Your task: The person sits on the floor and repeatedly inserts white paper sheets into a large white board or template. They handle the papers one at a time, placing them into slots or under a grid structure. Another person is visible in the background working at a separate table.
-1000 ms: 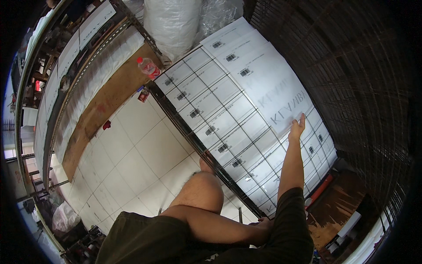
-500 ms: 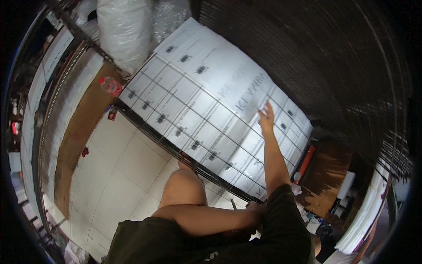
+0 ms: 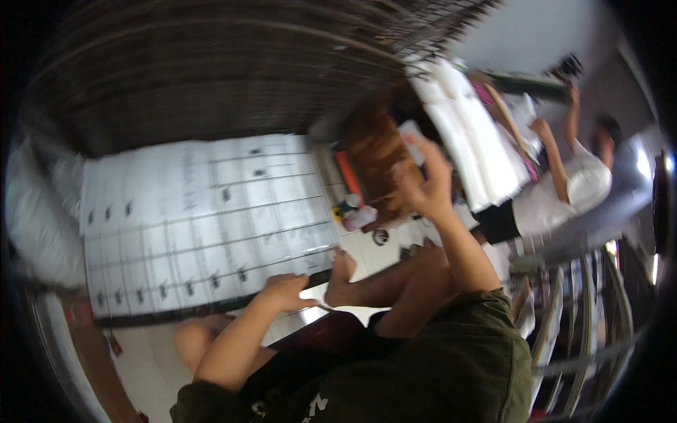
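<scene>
Head camera looks down, close over lap

Dark wire mesh wall (image 3: 233, 63) across top. Pale tiled floor (image 3: 151, 366) lower left, blurred. White stacked packs (image 3: 469, 148) on a surface upper right; another person (image 3: 564, 190) stands beside them. Metal rack bars (image 3: 585, 317) at right. Bright light at far right edge.

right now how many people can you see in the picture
2. The camera wearer, seated on the floor, left hand by the white gridded panel, right hand raised. A second person stands at right. Others may be hidden.
</scene>
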`<state>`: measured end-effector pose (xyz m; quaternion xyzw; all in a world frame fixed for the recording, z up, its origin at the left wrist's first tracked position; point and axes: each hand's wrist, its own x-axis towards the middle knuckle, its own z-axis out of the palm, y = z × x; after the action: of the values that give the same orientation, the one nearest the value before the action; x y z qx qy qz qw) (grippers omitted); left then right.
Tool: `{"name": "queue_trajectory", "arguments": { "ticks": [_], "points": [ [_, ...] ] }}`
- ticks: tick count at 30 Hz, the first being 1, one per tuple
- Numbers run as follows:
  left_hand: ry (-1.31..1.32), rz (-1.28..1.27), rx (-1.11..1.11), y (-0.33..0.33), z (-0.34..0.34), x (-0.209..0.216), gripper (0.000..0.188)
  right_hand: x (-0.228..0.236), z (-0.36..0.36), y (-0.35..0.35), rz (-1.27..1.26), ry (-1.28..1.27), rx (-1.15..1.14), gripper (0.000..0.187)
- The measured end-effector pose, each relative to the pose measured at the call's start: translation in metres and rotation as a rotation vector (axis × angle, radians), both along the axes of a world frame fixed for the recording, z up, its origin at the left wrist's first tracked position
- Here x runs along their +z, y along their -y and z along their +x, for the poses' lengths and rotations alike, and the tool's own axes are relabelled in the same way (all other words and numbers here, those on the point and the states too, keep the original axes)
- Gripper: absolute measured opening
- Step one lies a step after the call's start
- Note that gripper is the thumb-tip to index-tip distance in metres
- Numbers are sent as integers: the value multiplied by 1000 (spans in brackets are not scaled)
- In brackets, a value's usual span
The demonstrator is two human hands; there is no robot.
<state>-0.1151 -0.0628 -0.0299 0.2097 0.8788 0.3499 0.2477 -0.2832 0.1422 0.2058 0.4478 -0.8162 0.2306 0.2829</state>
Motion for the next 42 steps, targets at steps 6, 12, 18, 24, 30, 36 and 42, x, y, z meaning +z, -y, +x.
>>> {"name": "queue_trajectory", "arguments": {
  "ticks": [6,12,18,24,30,36,42],
  "points": [
    [88,-113,82,-7,5,6,74,65,-28,-251,-666,-283,-832,77],
    [98,-119,124,-10,6,-20,81,53,-79,-431,-834,-157,-928,83],
    [68,-119,232,0,11,-14,70,58,-103,-390,-504,216,-811,37],
    [-463,63,385,-15,4,42,62,145,-53,-271,-292,-121,-523,17],
    [-1187,223,467,-28,-25,245,75,193,74,-117,-186,48,-156,10],
    [-1181,98,304,-37,-37,306,37,159,100,-25,87,371,163,9],
    [-749,373,659,-31,-39,246,46,62,56,-43,-447,567,-91,82]
  ]
}}
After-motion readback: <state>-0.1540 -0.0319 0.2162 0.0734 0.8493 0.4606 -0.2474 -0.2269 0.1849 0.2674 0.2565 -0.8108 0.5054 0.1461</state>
